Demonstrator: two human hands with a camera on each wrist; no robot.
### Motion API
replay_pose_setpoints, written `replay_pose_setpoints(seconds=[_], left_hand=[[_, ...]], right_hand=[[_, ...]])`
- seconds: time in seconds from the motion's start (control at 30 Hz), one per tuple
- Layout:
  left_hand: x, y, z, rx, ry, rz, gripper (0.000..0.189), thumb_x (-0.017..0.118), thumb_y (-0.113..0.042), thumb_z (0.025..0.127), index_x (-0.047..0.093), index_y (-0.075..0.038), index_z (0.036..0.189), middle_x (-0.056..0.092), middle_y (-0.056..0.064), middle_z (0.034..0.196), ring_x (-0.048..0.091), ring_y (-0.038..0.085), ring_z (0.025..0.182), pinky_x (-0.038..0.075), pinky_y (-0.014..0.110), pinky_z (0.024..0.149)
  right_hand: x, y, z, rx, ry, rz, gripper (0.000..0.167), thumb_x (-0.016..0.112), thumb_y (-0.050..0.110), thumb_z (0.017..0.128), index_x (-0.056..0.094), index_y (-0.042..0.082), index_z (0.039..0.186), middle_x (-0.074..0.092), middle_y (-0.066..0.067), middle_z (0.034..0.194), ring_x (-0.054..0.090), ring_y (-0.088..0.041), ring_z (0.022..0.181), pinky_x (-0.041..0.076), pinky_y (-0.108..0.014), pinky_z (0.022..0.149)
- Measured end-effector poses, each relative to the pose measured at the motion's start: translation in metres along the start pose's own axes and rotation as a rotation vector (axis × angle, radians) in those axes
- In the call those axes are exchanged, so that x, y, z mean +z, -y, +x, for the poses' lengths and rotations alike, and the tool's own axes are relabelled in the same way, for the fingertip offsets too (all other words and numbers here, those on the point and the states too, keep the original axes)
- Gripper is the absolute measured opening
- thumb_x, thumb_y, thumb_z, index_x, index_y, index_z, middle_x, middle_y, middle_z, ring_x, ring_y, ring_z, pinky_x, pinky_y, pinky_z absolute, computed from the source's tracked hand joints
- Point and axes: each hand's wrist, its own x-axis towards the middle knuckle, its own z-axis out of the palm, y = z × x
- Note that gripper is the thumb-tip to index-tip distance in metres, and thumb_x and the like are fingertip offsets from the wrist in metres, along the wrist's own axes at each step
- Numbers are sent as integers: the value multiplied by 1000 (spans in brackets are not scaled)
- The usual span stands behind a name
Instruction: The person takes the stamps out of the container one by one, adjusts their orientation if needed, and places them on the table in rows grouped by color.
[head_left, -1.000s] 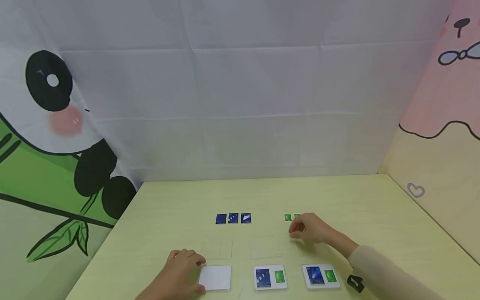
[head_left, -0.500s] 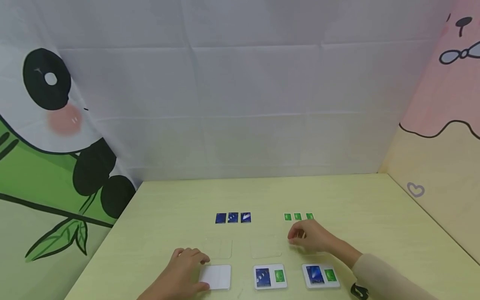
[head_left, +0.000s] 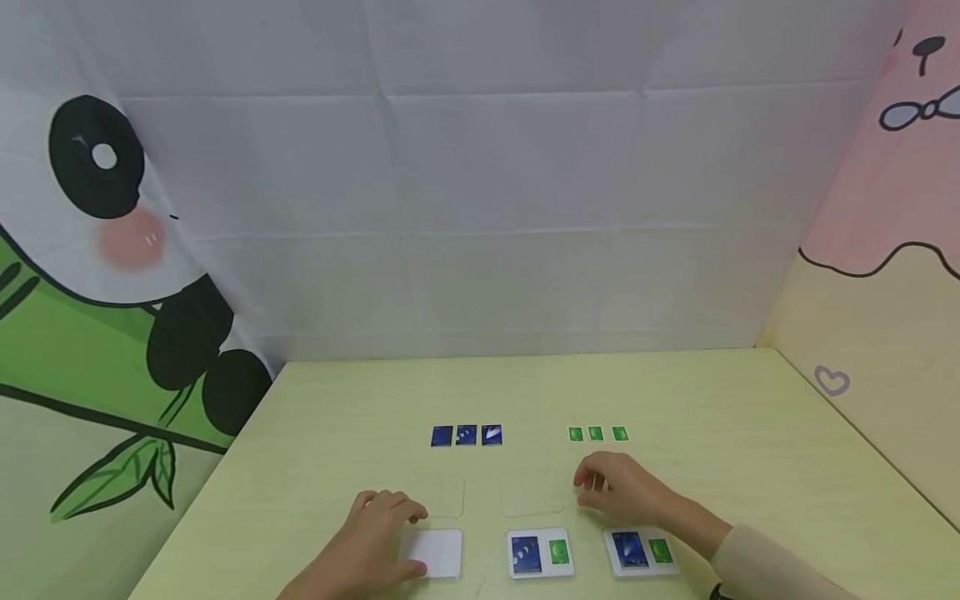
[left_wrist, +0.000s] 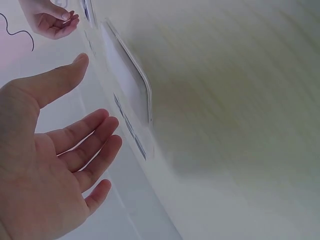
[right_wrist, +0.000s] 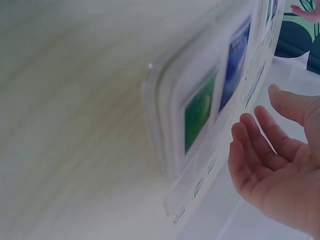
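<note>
My left hand (head_left: 372, 533) hovers over the left side of a blank white card (head_left: 438, 553), its thumb and fingers spread apart; the left wrist view shows nothing in the palm (left_wrist: 50, 165). My right hand (head_left: 626, 492) is held above the table behind the right-hand card, fingers loosely bent and holding nothing. That white card (head_left: 619, 565) carries a blue picture and a green picture, seen close in the right wrist view (right_wrist: 172, 120). Between the hands lies another white card (head_left: 543, 572) with a blue and a green picture. The right hand partly hides what lies beneath it.
A row of three small blue picture cards (head_left: 467, 436) lies farther back, with three smaller green ones (head_left: 596, 434) to their right. Transparent rectangular pieces (head_left: 450, 500) lie on the pale table (head_left: 360, 408) between rows. A white cloth (head_left: 495, 208) hangs behind.
My right hand has drawn back toward me from the green cards, uncovering all three. My left hand has shifted slightly right over the blank white card.
</note>
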Motion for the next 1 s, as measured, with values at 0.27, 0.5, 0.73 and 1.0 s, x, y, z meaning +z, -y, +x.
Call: replay_pose_setpoints(seconds=[0.27,0.5,0.73,1.0], left_hand=[[-1,-5,2,-7,19,-20,51,84,-44,67,67,-14,106,66,-5,100,55,18,94,35,57,100],[2,-7,2,66,-45,3,48,82,-43,69,66,-16,105,65,-6,100,55,16,96,36,53,97],[3,-10,2,105,-72,18,48,82,-43,69,66,-16,105,64,-7,100,55,14,95,36,49,95],[0,-18,6,126,-49,22,49,81,-43,70,66,-15,107,65,-6,100,55,15,96,36,50,96]], right_hand=[[8,5,-9,31,8,-69,18,71,24,85,65,14,98,61,8,91,52,-5,84,47,-23,72],[14,6,-14,-35,-1,-226,21,71,32,85,66,20,102,62,14,96,52,-4,91,50,-28,82],[19,7,-24,-188,-73,-365,20,72,29,83,67,19,100,64,13,97,54,-3,91,51,-28,84],[24,10,-30,-319,-77,-411,16,72,26,83,67,19,97,64,13,95,52,-2,86,49,-26,80]])
